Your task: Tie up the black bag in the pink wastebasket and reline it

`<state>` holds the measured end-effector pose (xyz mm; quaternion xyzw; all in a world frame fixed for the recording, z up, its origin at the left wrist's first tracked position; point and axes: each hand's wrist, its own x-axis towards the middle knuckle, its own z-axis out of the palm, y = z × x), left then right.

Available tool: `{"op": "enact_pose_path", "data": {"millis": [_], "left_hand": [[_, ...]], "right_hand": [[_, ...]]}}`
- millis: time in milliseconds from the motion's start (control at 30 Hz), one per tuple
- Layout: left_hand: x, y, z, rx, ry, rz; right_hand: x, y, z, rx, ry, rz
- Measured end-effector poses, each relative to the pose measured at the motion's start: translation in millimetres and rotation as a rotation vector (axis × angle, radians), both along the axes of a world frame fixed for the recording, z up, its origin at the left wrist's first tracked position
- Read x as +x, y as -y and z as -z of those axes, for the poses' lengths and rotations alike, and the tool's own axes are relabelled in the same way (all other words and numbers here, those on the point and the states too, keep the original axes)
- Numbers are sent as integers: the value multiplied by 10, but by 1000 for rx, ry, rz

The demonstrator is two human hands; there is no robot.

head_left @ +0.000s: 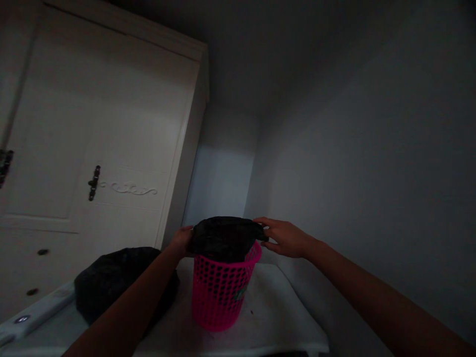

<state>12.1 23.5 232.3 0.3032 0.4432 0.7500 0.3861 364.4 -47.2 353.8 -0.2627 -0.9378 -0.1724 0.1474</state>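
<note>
Trainee: State the position of the pink basket point(219, 307).

Instructor: It stands on its base on the white tabletop point(282, 302), near the middle of the view. A black bag point(223, 240) covers most of its mouth; the rim is exposed at the right. A green mark point(241, 293) shows on the basket's right side.

Trainee: State the condition of each hand.

Instructor: The left hand point(180, 242) contacts the left edge of the black bag. Its fingers are partly concealed, so I cannot tell how far they are closed. The right hand point(285, 239) is clamped on the opposite edge, with the bag between thumb and fingers.

Trainee: Identify adjacent items.

Instructor: A black bundle point(106, 280) rests on the tabletop to the left of the basket, partly behind the left forearm. Its contents cannot be determined. Beyond it is a white wardrobe point(130, 119) with a dark handle point(94, 183) and scroll relief point(128, 188). A plain wall point(357, 163) occupies the right side. Lighting is dim.
</note>
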Motion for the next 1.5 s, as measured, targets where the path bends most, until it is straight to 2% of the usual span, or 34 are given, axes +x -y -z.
{"op": "enact_pose_path", "data": {"millis": [167, 333, 400, 500, 533, 600, 667, 767, 833, 933, 1000, 1133, 1200, 1267, 1333, 1400, 1500], "left_hand": [[16, -64, -227, 51, -35, -144], [90, 5, -603, 184, -97, -231], [143, 134, -788, 240, -123, -165], [171, 446, -1048, 345, -181, 165], [163, 562, -1117, 403, -230, 236], [147, 767, -1212, 508, -302, 275], [178, 909, -1249, 571, -332, 220], [400, 1006, -1234, 578, -306, 171], [628, 1037, -1212, 549, -232, 241], [867, 1094, -1184, 506, -120, 329], [844, 1131, -1151, 511, -198, 289], [481, 1125, -983, 572, -740, 139], [349, 1060, -837, 591, -1002, 156], [338, 959, -680, 588, -1130, 239], [416, 858, -557, 570, -1074, 333], [505, 799, -494, 513, -904, 368], [547, 814, -484, 326, -568, 394]], "right_hand": [[51, -68, 137, -16, 38, 67], [23, -234, 287, -29, -58, 183], [58, -328, 304, -41, -100, 260], [245, -496, 291, -114, -169, 354], [327, -547, 287, -148, -188, 373], [449, -613, 296, -226, -210, 382], [423, -604, 327, -296, -235, 314], [12, -436, 392, -301, -294, 68], [-411, -275, 425, -253, -336, -53], [-948, -112, 429, -169, -463, -101], [-1123, -106, 415, -133, -572, -72], [-1183, -218, 423, -131, -771, -20], [-1208, -226, 435, -181, -869, -70], [-1238, -169, 438, -278, -848, -171], [-1214, -88, 440, -342, -745, -248], [-1077, -54, 468, -330, -708, -250], [-653, -166, 613, -290, -797, -94]]}}
